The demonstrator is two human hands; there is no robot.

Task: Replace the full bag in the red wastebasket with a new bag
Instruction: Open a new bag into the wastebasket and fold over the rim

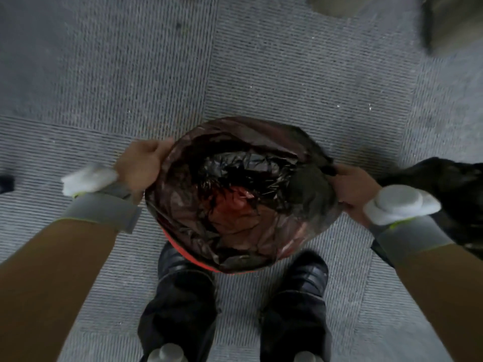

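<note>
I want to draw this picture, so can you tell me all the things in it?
Wastebasket: one, red, on the carpet between the shoes, only its rim showing.
New bag: one, dark see-through, stretched over the wastebasket's mouth.
Full bag: one, black, on the floor at the right edge.
Carpet: grey ribbed tiles, all around.
Shoes: two, black, at the bottom.
Wristbands: two, grey with white pucks, on the wrists.
Left hand: gripping the new bag's left edge.
Right hand: gripping its right edge.
</note>
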